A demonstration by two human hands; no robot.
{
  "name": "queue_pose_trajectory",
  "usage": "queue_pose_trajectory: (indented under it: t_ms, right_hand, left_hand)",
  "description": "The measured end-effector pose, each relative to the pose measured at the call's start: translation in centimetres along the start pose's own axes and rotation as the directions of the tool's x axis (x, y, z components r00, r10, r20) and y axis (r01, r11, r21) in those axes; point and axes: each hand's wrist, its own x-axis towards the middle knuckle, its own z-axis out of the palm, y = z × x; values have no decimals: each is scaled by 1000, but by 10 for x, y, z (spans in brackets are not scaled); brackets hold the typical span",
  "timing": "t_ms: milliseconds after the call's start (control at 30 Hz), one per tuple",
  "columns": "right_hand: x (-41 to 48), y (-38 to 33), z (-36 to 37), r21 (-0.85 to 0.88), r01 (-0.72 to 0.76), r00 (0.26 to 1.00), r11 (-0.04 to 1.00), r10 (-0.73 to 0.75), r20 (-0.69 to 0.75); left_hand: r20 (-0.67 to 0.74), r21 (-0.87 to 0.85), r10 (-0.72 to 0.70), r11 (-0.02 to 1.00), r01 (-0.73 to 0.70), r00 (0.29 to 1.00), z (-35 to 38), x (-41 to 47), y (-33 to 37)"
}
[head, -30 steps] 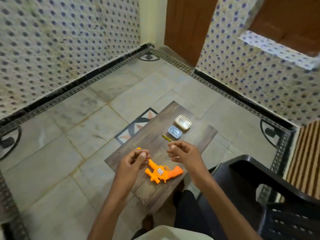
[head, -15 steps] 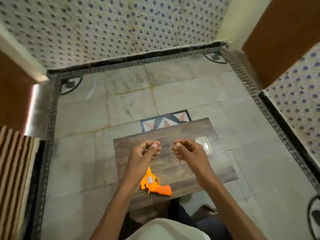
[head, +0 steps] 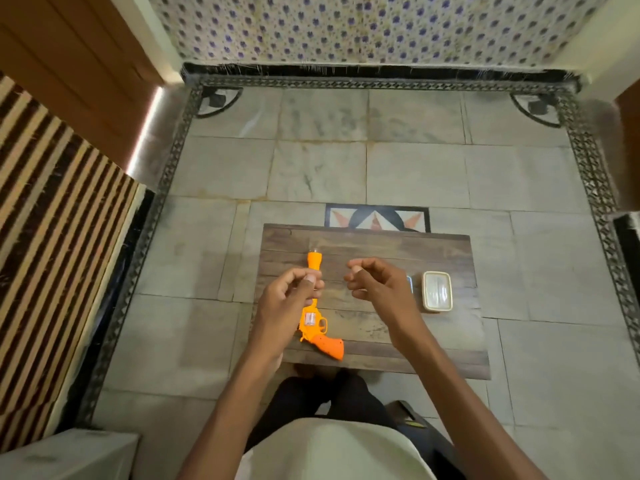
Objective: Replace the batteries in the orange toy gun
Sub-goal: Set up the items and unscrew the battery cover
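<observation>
Far left of the fingers, a striped mat [head: 52, 244] runs along the edge of the tiled floor [head: 318, 168]. Nearer the middle, a low wooden table [head: 381, 247] stands on that floor, in front of the person's knees.

Over the table's left part the left hand [head: 287, 303] is raised, its fingers [head: 298, 273] curled in and the thumb tip pressed against the forefinger. Nothing shows between them. The gun [head: 313, 323] lies flat on the table directly under these fingers. Its muzzle sticks out beyond the fingertips toward the far wall, its barrel middle is hidden by the thumb, and its body and grip show just right of the palm, the grip near the table's front edge. A small silvery patch sits on the side of its body. Whether the knuckles touch the barrel I cannot tell.

Right of the gun, apart from the left hand, the right hand [head: 384, 292] hangs at the same height. Its fingers [head: 367, 266] are also curled, with the thumb tucked against the forefinger and nothing seen in the pinch.

Just right of those knuckles a blue object [head: 409, 284] peeks out, mostly hidden. Beside it sits a cream box [head: 437, 291] with a clear lid, well apart from the gun.
</observation>
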Motion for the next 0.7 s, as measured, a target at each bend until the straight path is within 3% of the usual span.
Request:
queue_pose_trajectory:
  t_ms: [400, 700]
  right_hand:
    - [-5, 17, 20, -50, -35, 998, 998, 33, -51]
    - [-4, 7, -15, -104, -1, 999, 995, 5, 38]
  left_hand:
    - [112, -20, -44, 999, 46, 993, -21, 22, -25]
    - [20, -69, -21, 997, 23, 1000, 7, 8, -16]
